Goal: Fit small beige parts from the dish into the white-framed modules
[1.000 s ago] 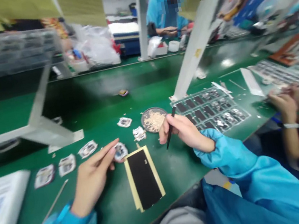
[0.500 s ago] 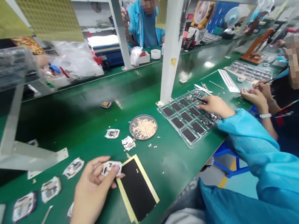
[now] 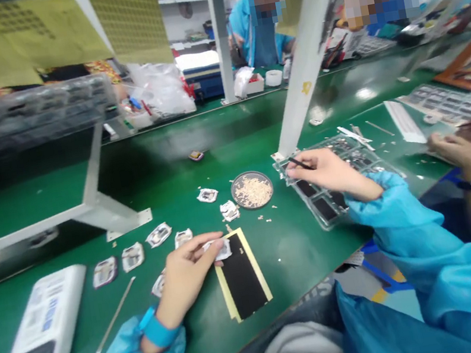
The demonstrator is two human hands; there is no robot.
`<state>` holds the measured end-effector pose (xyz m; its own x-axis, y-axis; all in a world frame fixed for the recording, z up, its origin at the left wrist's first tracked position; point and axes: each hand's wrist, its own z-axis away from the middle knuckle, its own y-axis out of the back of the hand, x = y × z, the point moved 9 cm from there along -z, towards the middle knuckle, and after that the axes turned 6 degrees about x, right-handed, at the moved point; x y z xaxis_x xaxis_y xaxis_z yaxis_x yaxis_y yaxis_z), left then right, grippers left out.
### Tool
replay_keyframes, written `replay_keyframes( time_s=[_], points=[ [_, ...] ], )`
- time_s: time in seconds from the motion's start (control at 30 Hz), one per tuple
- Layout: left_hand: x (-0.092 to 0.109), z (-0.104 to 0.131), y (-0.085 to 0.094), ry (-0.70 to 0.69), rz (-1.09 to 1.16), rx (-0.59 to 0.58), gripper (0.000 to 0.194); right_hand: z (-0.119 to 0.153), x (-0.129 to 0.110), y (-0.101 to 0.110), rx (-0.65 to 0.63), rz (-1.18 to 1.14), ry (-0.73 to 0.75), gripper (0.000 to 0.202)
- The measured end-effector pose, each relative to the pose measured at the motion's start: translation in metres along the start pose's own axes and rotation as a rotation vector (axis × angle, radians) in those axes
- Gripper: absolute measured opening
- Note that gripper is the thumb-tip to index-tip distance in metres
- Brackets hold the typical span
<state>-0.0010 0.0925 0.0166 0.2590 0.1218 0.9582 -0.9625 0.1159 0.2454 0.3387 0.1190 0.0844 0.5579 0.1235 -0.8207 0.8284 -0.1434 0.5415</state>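
Observation:
My left hand (image 3: 186, 276) pinches a small white-rimmed electronic part (image 3: 221, 250) between thumb and fingers. It hangs over the top of a black sheet (image 3: 241, 281) on yellow backing paper. In my right hand (image 3: 332, 172) is a thin black tool, seemingly tweezers (image 3: 300, 163), pointing left. That hand is above the near-left part of a clear compartment tray (image 3: 325, 223) holding dark rectangular pieces, and covers some of them. Between the hands stands a round dark dish (image 3: 236, 201) of small beige bits. Similar white-rimmed parts, such as one (image 3: 158, 235), lie around my left hand.
A white device (image 3: 54, 309) and a thin stick (image 3: 114, 317) lie at left. A grey post (image 3: 301, 81) rises behind the tray. A co-worker's hands (image 3: 466, 153) work at far right; another person stands across the bench. Loose bits dot the green table (image 3: 297, 274).
The view has turned left, so the bench appears shifted right. My right hand has moved from the tray's middle to its left edge, tool still held. My left hand keeps the part.

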Motion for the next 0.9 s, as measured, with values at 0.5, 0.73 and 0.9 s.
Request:
replay_keyframes(
  time_s=[0.5,0.73,0.9],
  points=[
    [-0.007,-0.005,0.013,-0.008,0.289,0.101,0.035,0.032,-0.053,-0.170,-0.318,-0.448,-0.038,0.023],
    [-0.007,-0.001,0.013,-0.054,0.126,0.105,0.038,0.048,-0.047,-0.190,-0.418,-0.483,-0.138,0.026],
    [0.000,0.005,0.012,-0.100,0.140,0.072,0.036,0.049,-0.040,-0.193,-0.373,-0.496,-0.171,0.028]
  ],
)
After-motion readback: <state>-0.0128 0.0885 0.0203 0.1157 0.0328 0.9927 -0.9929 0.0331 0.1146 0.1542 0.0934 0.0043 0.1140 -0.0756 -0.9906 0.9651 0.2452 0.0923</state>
